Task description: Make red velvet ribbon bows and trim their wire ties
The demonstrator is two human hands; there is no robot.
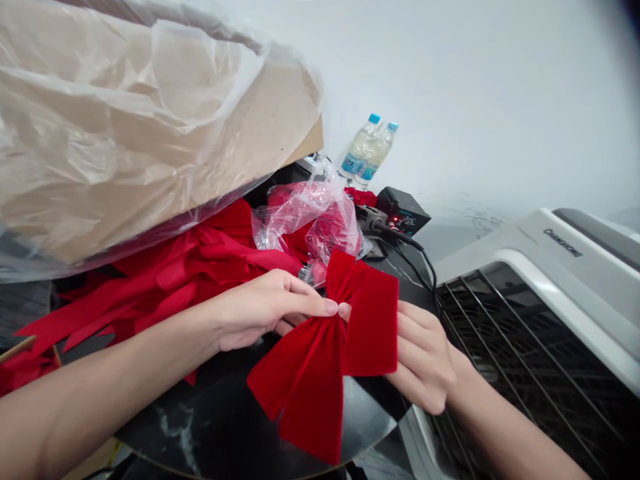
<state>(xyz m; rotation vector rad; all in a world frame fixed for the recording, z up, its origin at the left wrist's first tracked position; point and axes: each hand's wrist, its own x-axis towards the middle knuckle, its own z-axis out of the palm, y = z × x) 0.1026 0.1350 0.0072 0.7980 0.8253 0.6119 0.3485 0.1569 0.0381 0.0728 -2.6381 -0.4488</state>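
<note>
A red velvet bow (373, 327) with a gathered middle is held above the black round table (215, 413). My left hand (273, 303) pinches the gathered centre from the left, thumb and finger closed on it. My right hand (425, 353) is behind the bow's right loop, and its thumb tip shows at the centre beside the left thumb. Most of its fingers are hidden by the loop. Two tails of the bow hang down toward the table's near edge. Behind my left forearm lies a pile of red ribbon pieces (200, 263).
A plastic-wrapped cardboard box (150, 127) rises at the back left. A clear plastic bag (310, 220) with red pieces sits behind the bow. Beyond stand two water bottles (367, 150) and a black control box (404, 210) with cables. A white heater (530, 300) is at the right.
</note>
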